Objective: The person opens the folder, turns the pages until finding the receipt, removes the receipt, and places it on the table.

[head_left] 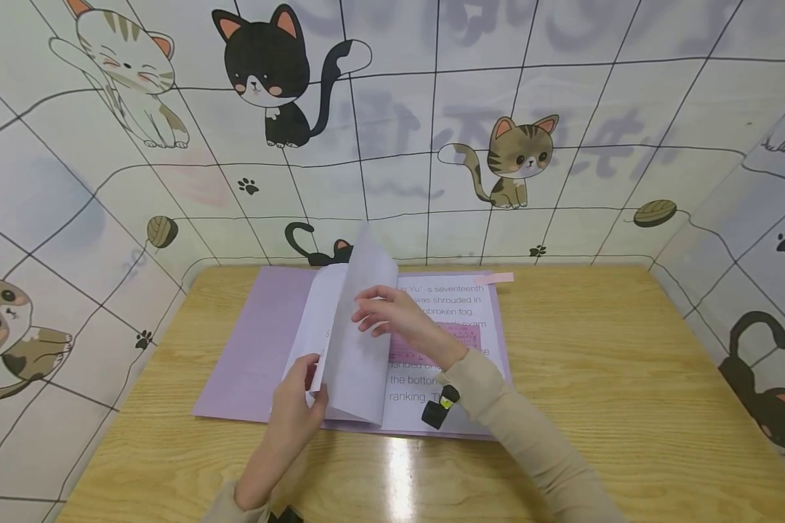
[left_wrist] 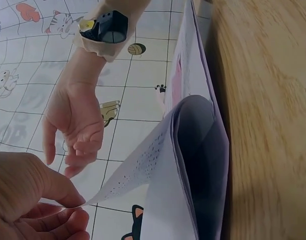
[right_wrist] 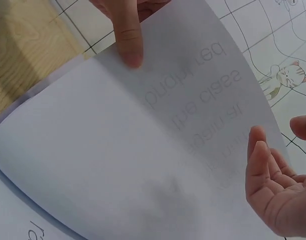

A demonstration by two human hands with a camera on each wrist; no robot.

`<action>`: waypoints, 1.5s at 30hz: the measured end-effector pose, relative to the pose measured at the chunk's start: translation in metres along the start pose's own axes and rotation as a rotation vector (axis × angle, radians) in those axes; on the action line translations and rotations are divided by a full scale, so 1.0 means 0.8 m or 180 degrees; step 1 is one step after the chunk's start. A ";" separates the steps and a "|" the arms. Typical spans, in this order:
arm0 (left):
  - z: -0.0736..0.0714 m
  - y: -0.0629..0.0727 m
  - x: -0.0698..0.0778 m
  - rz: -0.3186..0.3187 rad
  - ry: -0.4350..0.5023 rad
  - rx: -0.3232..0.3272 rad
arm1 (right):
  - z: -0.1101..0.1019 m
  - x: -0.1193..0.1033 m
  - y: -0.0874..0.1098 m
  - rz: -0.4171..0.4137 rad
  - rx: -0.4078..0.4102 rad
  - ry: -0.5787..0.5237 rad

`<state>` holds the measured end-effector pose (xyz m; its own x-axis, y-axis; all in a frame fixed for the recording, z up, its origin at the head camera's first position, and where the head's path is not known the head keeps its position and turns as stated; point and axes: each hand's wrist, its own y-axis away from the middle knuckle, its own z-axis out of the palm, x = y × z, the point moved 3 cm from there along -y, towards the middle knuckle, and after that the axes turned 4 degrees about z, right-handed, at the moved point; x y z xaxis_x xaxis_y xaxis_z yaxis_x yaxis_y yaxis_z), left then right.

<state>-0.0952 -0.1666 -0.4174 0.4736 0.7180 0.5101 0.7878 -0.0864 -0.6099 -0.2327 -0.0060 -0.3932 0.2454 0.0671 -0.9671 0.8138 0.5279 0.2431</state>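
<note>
Page point(head_left: 356, 341) lifted and curling upright over the open booklet point(head_left: 248, 349), which lies flat mid-worktop point(head_left: 595, 378) toward the rear edge. Pinched at its lower corner between thumb and fingers of the left hand point(head_left: 297, 399). Right hand point(head_left: 399, 319) just beside the raised sheet, fingers loosely spread, holding nothing; whether its fingertips touch the paper, not clear.

From the head view: printed text on the right-hand leaf, a pink highlighted block point(head_left: 451, 338) under the right hand, a pink tab point(head_left: 497, 278) poking out at the booklet's top right corner.

From the left wrist view only: the pinch seen close, the stack of leaves bowed open at the spine.

From the right wrist view only: mirrored print showing through the sheet point(right_wrist: 158, 140), left thumb point(right_wrist: 128, 40) pressed on its edge, right palm point(right_wrist: 278, 190) open alongside.
</note>
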 end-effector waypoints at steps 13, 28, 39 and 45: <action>-0.008 0.012 -0.041 -0.0285 -0.0186 -0.0016 | -0.032 0.004 0.006 0.0022 0.0112 0.0029; -0.013 0.028 -0.070 -0.0986 -0.0262 -0.0579 | -0.077 0.023 0.015 0.0141 0.0319 0.0047; -0.011 0.035 -0.078 -0.1029 -0.0344 -0.0746 | -0.112 0.041 0.027 0.0201 0.0465 0.0153; -0.009 0.037 -0.082 -0.1075 -0.0347 -0.0827 | -0.129 0.045 0.036 0.0171 0.0563 0.0204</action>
<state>-0.1000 -0.2211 -0.4648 0.1393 0.8032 0.5792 0.9707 0.0048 -0.2401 -0.2549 0.0993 -0.4291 0.2615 0.1481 -0.9538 0.8817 0.3653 0.2985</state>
